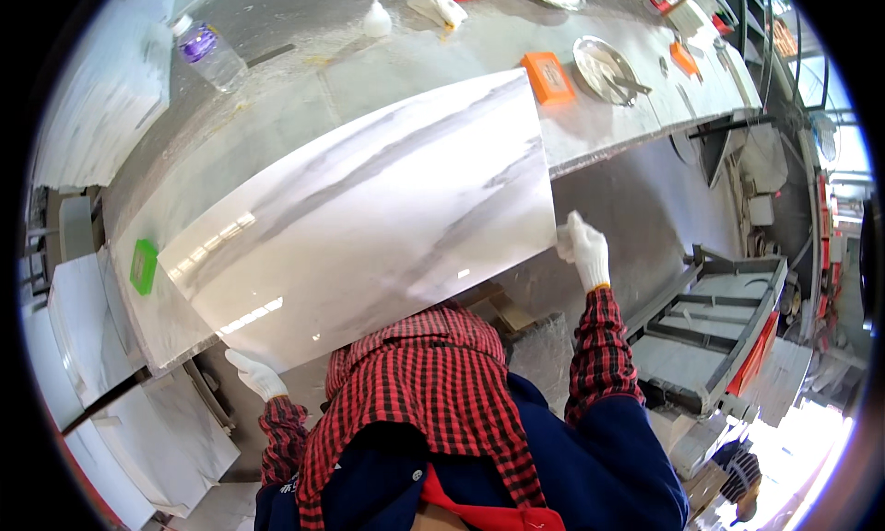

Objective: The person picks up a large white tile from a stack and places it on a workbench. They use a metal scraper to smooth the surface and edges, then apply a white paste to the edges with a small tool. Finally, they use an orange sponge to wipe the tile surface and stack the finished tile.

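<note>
A large glossy white tile (pixel 369 218) with grey marble-like veins lies slanted across the workbench, its near edge jutting out over the bench front towards my body. My left hand (pixel 255 374), in a white knitted glove, grips the tile at its near left corner, with some fingers hidden there. At the right edge, by the near right corner, my gloved right hand (pixel 586 248) is closed with bent fingers against the tile. A green block (pixel 143 266) lies on the bench just past the tile's left end. Beyond the far right corner sits an orange box (pixel 548 78).
On the bench stand a bowl of pale paste (pixel 604 70) with a spatula, a clear bottle (pixel 210 53) and a white squeeze bottle (pixel 376 18). White slabs (pixel 111 88) are stacked at the far left. A metal-framed cart (pixel 710 328) is at my right.
</note>
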`<action>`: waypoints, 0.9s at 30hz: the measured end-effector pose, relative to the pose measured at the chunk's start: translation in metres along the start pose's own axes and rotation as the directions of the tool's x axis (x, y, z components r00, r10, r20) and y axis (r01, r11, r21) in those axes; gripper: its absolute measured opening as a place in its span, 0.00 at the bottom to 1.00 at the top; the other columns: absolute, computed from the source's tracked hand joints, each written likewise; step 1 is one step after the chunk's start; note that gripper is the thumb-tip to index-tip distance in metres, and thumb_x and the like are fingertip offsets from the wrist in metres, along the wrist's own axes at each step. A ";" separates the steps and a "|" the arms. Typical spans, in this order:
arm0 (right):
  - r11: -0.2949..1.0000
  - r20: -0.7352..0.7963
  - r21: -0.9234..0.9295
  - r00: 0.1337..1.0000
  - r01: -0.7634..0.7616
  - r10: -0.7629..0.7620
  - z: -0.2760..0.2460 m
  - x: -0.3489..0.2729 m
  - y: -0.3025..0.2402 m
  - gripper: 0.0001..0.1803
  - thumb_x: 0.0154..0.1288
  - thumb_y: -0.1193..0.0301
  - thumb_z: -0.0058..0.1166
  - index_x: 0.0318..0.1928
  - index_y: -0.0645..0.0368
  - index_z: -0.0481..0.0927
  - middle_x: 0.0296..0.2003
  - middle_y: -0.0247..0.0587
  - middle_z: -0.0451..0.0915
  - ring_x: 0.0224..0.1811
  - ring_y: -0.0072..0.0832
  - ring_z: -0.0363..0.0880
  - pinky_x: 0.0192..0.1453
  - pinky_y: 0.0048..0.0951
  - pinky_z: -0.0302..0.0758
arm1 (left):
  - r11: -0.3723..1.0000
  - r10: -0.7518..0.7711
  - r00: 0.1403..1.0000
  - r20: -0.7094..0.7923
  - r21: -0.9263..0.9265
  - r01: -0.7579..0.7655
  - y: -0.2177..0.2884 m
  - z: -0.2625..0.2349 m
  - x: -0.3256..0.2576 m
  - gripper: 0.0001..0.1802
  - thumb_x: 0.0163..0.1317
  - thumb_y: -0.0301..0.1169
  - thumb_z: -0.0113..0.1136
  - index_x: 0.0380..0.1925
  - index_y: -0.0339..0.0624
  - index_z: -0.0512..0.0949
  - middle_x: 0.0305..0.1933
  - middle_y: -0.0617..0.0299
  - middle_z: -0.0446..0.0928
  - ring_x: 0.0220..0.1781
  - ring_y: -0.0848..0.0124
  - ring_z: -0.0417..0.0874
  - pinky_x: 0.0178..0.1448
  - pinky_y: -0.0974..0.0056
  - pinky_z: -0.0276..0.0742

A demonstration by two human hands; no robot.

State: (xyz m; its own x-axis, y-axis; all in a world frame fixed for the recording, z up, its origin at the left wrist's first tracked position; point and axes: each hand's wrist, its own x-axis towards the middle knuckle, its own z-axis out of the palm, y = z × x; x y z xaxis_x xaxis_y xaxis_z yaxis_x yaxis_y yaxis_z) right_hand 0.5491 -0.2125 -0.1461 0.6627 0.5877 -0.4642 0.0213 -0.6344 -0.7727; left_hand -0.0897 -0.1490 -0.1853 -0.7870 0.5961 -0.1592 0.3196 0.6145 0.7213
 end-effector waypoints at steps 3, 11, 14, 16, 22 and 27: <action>0.978 0.002 0.209 1.000 -0.007 0.007 0.002 0.006 -0.012 0.39 0.78 0.38 0.42 0.50 0.64 0.88 0.37 0.41 0.89 0.34 0.27 0.87 0.40 0.29 0.81 | 0.999 -0.045 0.999 -0.014 0.000 0.045 0.012 -0.005 -0.009 0.48 0.79 0.63 0.36 0.56 0.17 0.76 0.48 0.43 0.81 0.45 0.56 0.77 0.59 0.55 0.72; 0.983 0.225 0.163 0.967 0.083 -0.119 0.005 -0.011 -0.022 0.44 0.80 0.36 0.32 0.65 0.66 0.79 0.54 0.50 0.86 0.55 0.38 0.85 0.63 0.37 0.76 | 0.997 -0.014 1.000 -0.019 0.078 0.016 0.003 -0.003 0.003 0.51 0.77 0.66 0.33 0.57 0.17 0.76 0.50 0.39 0.81 0.48 0.54 0.78 0.60 0.54 0.72; 0.997 0.284 0.080 0.959 -0.016 -0.008 -0.012 -0.014 -0.008 0.44 0.79 0.36 0.34 0.63 0.64 0.81 0.52 0.49 0.87 0.54 0.37 0.86 0.61 0.36 0.77 | 0.992 -0.055 0.998 -0.034 0.112 0.059 0.016 -0.009 -0.010 0.52 0.77 0.66 0.32 0.58 0.16 0.75 0.53 0.37 0.81 0.50 0.52 0.78 0.63 0.54 0.72; 0.992 0.253 0.093 0.966 -0.084 0.058 -0.018 -0.013 -0.003 0.44 0.79 0.35 0.32 0.65 0.62 0.80 0.55 0.44 0.87 0.54 0.33 0.86 0.61 0.35 0.78 | 0.993 -0.055 0.998 -0.014 0.100 0.056 0.023 -0.009 -0.014 0.52 0.77 0.67 0.31 0.59 0.16 0.74 0.55 0.36 0.80 0.52 0.51 0.78 0.64 0.54 0.72; 0.963 0.278 0.268 0.957 0.007 -0.084 0.007 0.002 -0.053 0.45 0.79 0.35 0.33 0.68 0.67 0.76 0.60 0.49 0.83 0.59 0.37 0.84 0.67 0.37 0.76 | 0.985 -0.064 0.997 -0.031 0.156 0.068 0.021 -0.011 -0.013 0.53 0.77 0.68 0.30 0.59 0.18 0.75 0.56 0.35 0.80 0.53 0.50 0.79 0.65 0.54 0.72; 0.985 0.302 0.154 0.953 -0.076 0.027 0.021 0.028 -0.054 0.42 0.78 0.36 0.38 0.65 0.63 0.80 0.54 0.44 0.86 0.55 0.30 0.82 0.63 0.31 0.74 | 0.992 -0.052 0.999 -0.009 0.117 0.053 0.032 -0.006 -0.021 0.51 0.77 0.66 0.32 0.60 0.20 0.75 0.57 0.35 0.80 0.56 0.49 0.80 0.66 0.55 0.73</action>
State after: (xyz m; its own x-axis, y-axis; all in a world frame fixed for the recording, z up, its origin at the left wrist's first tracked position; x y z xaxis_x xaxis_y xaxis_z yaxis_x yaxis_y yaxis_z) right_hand 0.5508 -0.1510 -0.1265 0.4059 0.6948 -0.5937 -0.1452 -0.5923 -0.7925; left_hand -0.0657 -0.1450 -0.1548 -0.8073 0.5585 -0.1905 0.3370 0.7014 0.6281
